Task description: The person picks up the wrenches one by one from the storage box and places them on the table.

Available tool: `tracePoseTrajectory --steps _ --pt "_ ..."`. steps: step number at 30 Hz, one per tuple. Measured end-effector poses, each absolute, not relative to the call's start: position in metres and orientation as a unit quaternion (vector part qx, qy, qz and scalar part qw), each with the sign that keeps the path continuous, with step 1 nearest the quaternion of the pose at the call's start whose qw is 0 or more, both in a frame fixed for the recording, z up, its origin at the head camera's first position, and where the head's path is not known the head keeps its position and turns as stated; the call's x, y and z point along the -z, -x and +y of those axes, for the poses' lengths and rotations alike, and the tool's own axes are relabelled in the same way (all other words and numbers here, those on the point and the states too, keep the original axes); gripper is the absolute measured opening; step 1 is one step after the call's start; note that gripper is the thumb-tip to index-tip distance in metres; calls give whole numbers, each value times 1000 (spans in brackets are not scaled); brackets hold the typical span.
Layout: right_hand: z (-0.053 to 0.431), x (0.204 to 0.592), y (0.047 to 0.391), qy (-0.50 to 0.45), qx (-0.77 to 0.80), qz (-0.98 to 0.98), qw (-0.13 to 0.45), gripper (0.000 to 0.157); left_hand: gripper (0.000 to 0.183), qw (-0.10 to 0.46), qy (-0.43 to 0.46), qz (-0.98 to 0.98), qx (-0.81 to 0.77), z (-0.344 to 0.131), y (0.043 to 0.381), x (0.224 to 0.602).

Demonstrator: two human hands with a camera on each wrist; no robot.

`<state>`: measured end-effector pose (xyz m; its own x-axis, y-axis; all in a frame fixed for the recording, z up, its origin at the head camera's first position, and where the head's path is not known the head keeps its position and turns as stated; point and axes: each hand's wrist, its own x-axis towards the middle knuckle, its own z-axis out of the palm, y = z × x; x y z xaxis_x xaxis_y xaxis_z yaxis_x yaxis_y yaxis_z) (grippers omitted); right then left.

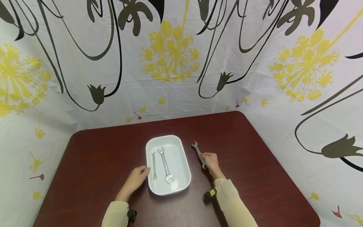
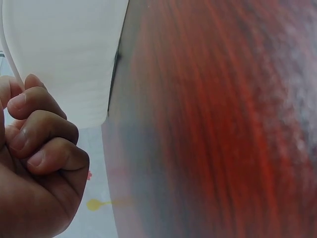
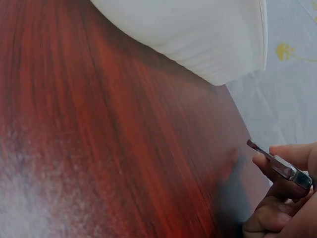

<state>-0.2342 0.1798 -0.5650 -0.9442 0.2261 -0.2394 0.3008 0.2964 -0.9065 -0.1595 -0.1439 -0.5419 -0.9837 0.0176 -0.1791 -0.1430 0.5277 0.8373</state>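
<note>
A white rectangular tray (image 1: 185,164) sits on the table with two silver wrenches inside: a small combination wrench (image 1: 154,165) on the left and a larger open-end wrench (image 1: 164,162) beside it. At the tray's left wall, my left hand (image 1: 135,179) pinches the rim between thumb and index finger; its other fingers are curled in the left wrist view. To the right of the tray, my right hand (image 1: 210,162) grips a double open-end wrench (image 1: 196,147) near its middle, apart from the tray. The fingers hide part of that wrench.
The dark red wooden table (image 1: 107,148) has rounded corners. Behind and around it hangs a white cloth (image 1: 133,75) with yellow, grey and black flower prints. Table surface extends on both sides of the tray.
</note>
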Motion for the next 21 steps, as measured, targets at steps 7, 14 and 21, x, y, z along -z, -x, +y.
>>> tracePoseTrajectory --steps 7,14,21 --pt "179 566 235 -155 550 820 11 25 32 90 41 867 -488 -145 160 544" --pt "179 563 234 -147 532 834 12 24 33 91 43 866 -490 -145 161 544" --pt "178 561 232 -130 498 858 15 22 33 89 39 869 -485 -145 161 546"
